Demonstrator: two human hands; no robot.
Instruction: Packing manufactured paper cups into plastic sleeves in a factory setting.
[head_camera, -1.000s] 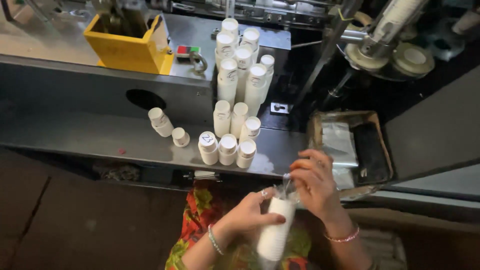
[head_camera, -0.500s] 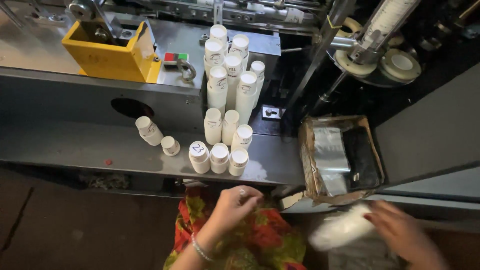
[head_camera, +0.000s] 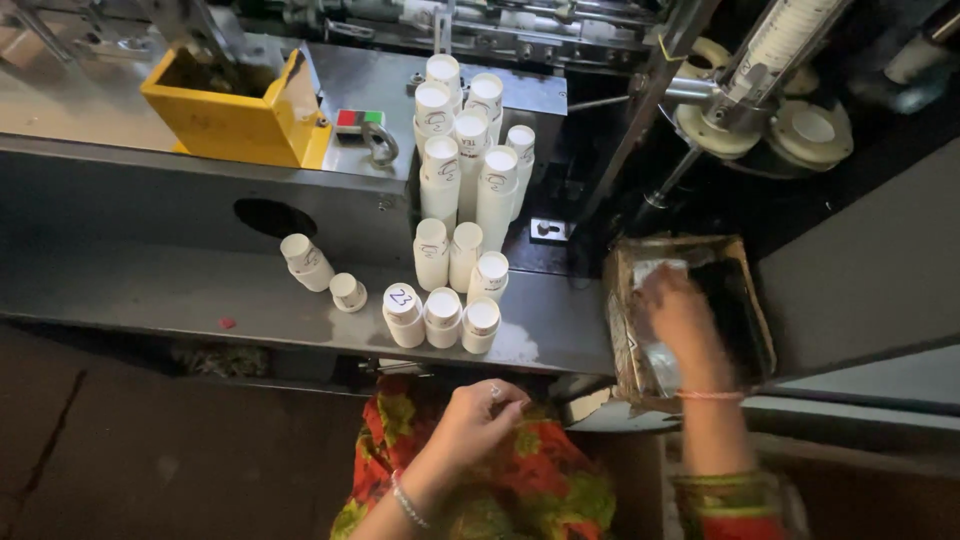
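Lying in the worn cardboard box (head_camera: 745, 300) at the right end of the grey shelf (head_camera: 150, 290): clear plastic bags (head_camera: 655, 355), flat and shiny, with the right hand (head_camera: 680, 310) reaching in onto them. Sitting on the machine top beside the yellow bin (head_camera: 235, 105): a small rectangular label (head_camera: 358, 118), half red, half green. Showing on the white cup stacks (head_camera: 465, 175): small dark printed marks, and a blue handwritten mark on the front-left stack (head_camera: 402, 312).

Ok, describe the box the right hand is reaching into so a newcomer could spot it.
Start at the grey metal shelf holding white cup stacks. Just off its right end sits a brown cardboard box, the right hand inside. It is the only open box there, lined with clear plastic.
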